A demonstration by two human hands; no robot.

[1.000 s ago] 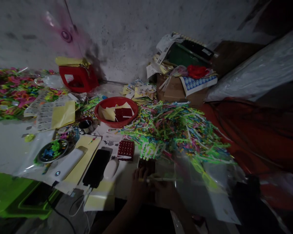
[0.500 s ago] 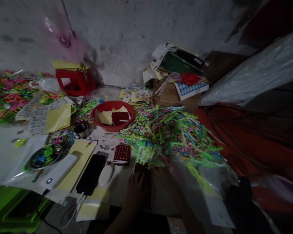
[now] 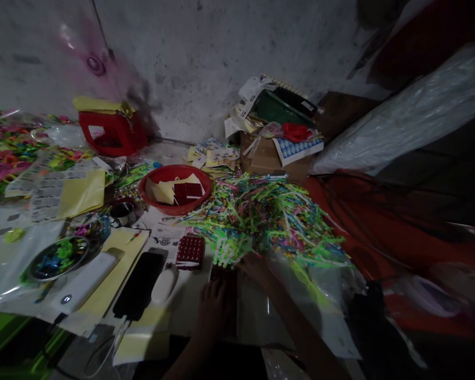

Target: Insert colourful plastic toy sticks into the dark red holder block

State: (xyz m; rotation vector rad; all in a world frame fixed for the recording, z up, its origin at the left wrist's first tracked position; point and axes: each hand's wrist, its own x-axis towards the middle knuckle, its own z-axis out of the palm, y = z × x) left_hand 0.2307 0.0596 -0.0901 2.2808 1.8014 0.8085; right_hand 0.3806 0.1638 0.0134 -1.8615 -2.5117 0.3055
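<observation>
My left hand rests at the left side of a dark red strip on the table, fingers bent; what they hold, if anything, is too dark to tell. My right hand reaches to the near edge of a heap of green, white and multicoloured strings, its fingertips among the strands. Left of my hands lie a dark red studded block, a white mouse-like object and a black phone with a white cable.
A red basin holds papers and dark red pieces. Farther left are a metal cup, a bowl and a white power bank. A cardboard box stands behind the heap; a pink fan turns by the wall.
My right hand has moved forward from beside my left hand to the edge of the string heap. The whole view has shifted a little.
</observation>
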